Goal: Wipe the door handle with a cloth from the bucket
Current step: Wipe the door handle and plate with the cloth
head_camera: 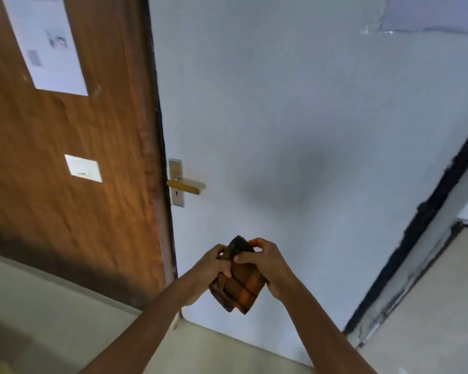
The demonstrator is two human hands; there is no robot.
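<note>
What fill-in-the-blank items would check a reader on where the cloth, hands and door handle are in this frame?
1. The cloth is held by ____ hands.
2. The door handle sits on the ____ door.
3. Nothing touches the handle; the left hand and right hand are ____ it in the picture.

Missing words: both; white; below
</note>
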